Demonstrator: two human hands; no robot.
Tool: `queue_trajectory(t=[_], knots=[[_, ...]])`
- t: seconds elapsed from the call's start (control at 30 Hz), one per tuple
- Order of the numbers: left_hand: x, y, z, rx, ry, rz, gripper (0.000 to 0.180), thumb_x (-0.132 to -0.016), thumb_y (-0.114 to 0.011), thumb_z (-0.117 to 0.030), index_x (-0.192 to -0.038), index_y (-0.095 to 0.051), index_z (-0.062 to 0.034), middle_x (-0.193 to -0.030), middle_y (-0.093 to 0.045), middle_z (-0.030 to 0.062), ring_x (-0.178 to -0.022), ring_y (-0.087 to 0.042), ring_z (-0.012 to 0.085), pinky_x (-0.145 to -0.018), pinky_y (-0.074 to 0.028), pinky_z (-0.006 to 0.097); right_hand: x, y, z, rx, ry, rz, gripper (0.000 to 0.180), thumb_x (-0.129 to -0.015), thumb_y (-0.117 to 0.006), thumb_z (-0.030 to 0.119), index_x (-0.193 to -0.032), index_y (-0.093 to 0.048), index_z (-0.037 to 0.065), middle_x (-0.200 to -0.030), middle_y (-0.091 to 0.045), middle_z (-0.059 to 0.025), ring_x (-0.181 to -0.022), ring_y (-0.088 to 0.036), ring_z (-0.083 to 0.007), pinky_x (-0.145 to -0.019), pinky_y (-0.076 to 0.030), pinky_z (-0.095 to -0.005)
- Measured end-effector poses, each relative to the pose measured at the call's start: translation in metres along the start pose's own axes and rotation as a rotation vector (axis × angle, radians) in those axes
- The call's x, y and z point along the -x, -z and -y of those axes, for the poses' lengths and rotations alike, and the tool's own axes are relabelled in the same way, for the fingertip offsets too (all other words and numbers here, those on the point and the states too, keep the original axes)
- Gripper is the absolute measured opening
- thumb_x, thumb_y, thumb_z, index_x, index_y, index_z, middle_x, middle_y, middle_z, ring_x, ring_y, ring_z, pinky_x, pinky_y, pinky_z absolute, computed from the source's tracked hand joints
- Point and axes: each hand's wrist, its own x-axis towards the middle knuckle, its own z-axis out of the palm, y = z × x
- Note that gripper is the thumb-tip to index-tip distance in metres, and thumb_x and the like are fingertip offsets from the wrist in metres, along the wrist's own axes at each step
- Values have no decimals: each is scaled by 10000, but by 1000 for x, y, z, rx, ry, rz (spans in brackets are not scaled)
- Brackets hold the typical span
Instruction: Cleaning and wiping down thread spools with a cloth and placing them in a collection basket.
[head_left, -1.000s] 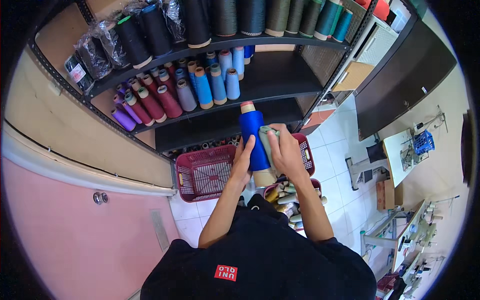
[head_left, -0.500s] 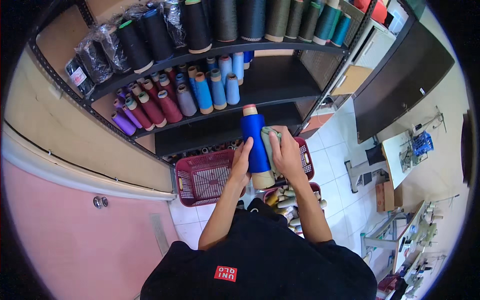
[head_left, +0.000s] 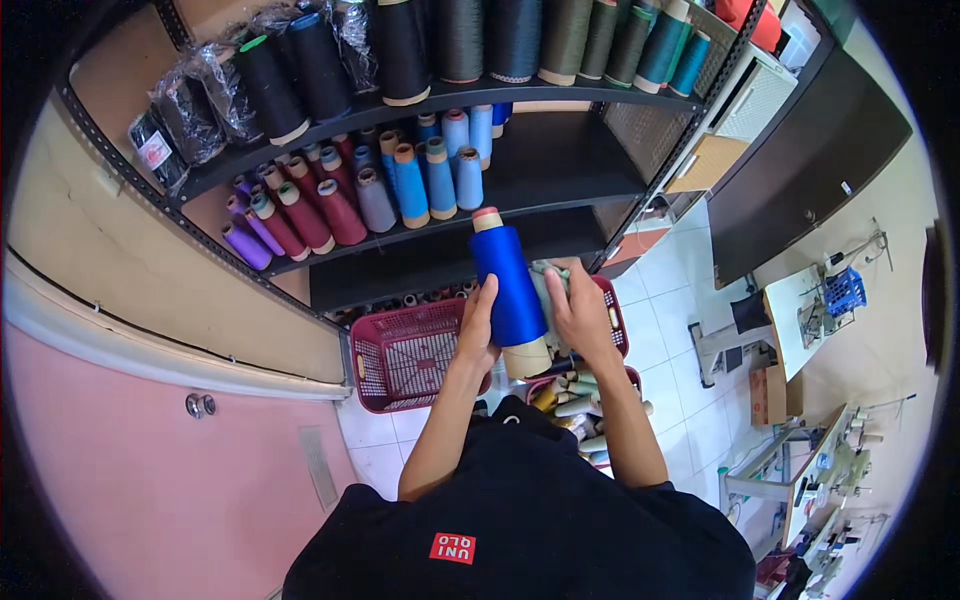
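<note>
A large cone of bright blue thread (head_left: 512,290) is held up in front of me, its narrow top leaning slightly left and away. My left hand (head_left: 478,325) grips the cone along its left side, thumb on the thread. In my right hand (head_left: 582,315) is a bunched pale green cloth (head_left: 547,283), lying against the cone's right side. The cardboard core shows at the bottom of the cone, and a red-tipped end at the top. Part of the cloth is hidden behind my right fingers.
Black metal shelving (head_left: 570,160) with rows of thread cones stands ahead. Below are a maroon plastic basket (head_left: 368,385) at left and another basket (head_left: 617,330) at right; several cones (head_left: 580,405) lie near my body. A pink door (head_left: 150,450) is at left, sewing tables (head_left: 790,340) at right.
The blue cone's top has tilted further left. My right hand and the cloth have shifted slightly right and down along the cone's side.
</note>
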Motion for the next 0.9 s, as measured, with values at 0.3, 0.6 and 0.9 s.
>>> queue_trajectory(t=[0.3, 0.6, 0.9], knots=[[-2, -4, 3, 73, 84, -38, 654, -1043, -682, -616, -1414, -616, -83, -1232, -740, 104, -1060, -745, 215, -946, -626, 416, -7, -3, 19, -84, 121, -19, 286, -1133, -607, 261, -1256, -656, 7, -1075, -756, -269, -995, -743, -474, -834, -576, -479], [-4, -3, -2, 64, 93, 37, 605, -1051, -704, -561, -1429, -605, -99, -1261, -734, 70, -1127, -733, 194, -985, -610, 395, -15, 11, -5, -14, -89, -75, 293, -1123, -631, 274, -1233, -666, 5, -1073, -766, -257, -992, -757, -441, -840, -587, -472], [-8, -8, 6, -25, 127, -15, 664, -1033, -758, -515, -1491, -559, -77, -1336, -705, 81, -1181, -712, 191, -1035, -592, 399, -12, 11, -21, -13, -37, -20, 280, -1122, -628, 250, -1254, -655, 4, -1064, -761, -251, -979, -754, -438, -844, -582, -471]])
